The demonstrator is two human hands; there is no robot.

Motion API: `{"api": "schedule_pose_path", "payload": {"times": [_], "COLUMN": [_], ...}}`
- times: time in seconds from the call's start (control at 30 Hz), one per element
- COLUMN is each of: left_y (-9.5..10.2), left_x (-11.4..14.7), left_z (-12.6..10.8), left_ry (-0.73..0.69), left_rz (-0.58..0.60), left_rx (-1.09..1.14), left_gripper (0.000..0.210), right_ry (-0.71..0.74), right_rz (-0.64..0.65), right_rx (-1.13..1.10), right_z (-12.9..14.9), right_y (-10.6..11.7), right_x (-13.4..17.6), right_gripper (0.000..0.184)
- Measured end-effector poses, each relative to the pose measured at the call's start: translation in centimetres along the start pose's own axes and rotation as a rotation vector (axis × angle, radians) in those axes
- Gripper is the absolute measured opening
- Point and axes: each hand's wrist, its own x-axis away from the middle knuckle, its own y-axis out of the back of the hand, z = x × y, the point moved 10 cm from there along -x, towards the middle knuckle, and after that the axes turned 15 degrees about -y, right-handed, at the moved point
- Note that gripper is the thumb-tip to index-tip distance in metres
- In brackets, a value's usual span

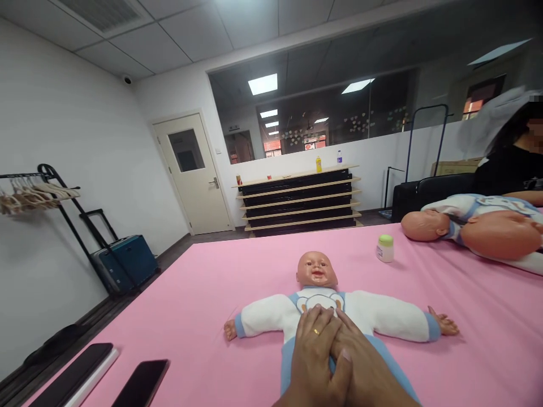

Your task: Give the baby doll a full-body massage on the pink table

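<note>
A baby doll [317, 270] lies on its back on the pink-covered table, arms spread to both sides. It wears a white and blue outfit with a bear design on the chest. My left hand [314, 353] rests palm down on the doll's front, its fingers stretched towards the doll's head and a gold ring on one finger. My right hand [365, 359] lies beside and partly under it, flat on the same spot, some of its fingers covered. Neither hand grips anything. The doll's lower body is hidden by my hands or out of frame.
A jar with a green lid [385, 249] stands beyond the doll. At the right lie other dolls [426, 225], near a person in black [509, 169]. A phone [142, 384] and a dark, white-edged item [74, 376] lie at the left. A pink cloth [203, 294] covers the table.
</note>
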Motion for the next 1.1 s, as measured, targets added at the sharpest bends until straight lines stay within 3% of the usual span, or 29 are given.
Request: {"api": "schedule_pose_path", "payload": {"times": [0.23,0.47,0.73,0.87,1.0,1.1], "left_y": [-0.4,-0.7,-0.8,-1.0,-0.9,-1.0], "left_x": [0.2,0.4,1.6,1.9,2.3,2.7], "left_z": [0.3,1.3,3.4,4.1,4.6,4.7], "left_ry": [-0.025,0.113,0.220,0.254,0.263,0.233], "left_rz": [0.021,0.154,0.111,0.091,0.021,-0.029], "left_rx": [-0.018,-0.054,-0.052,-0.045,-0.011,-0.019], "left_gripper": [0.058,0.061,0.064,0.064,0.064,0.062], "right_ry": [-0.140,-0.277,-0.450,-0.358,-0.167,-0.037], "right_rz": [0.000,-0.002,-0.015,-0.088,-0.214,-0.198], "right_rx": [0.104,0.082,0.066,0.010,-0.097,-0.167], "right_z": [-2.3,-2.8,-4.5,-3.8,-1.8,-0.1], "right_y": [-1.3,-0.7,-0.5,0.4,2.3,3.1], "right_x": [0.0,-0.1,0.6,0.9,1.3,1.6], "right_gripper": [0.058,0.064,0.077,0.074,0.046,0.037]}}
